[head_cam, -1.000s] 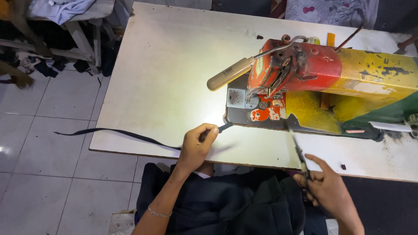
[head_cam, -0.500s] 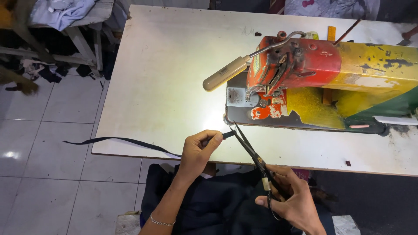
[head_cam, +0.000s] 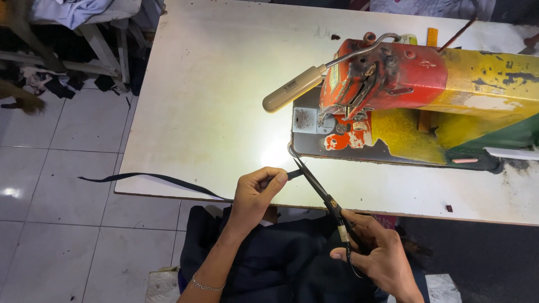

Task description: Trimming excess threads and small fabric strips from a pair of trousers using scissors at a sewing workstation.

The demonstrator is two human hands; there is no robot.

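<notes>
Both hands busy: my left hand (head_cam: 255, 193) pinches the black strap (head_cam: 151, 178) at the desk (head_cam: 213, 101) edge; my right hand (head_cam: 376, 252) grips scissors (head_cam: 320, 191), blades at it. I judge cutting comes next, needing tension.

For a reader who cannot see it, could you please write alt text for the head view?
The left hand pinches a dark strap at the edge of a white table while the right hand holds black scissors with the blades at the strap's end, beside a red and yellow sewing machine.
</notes>
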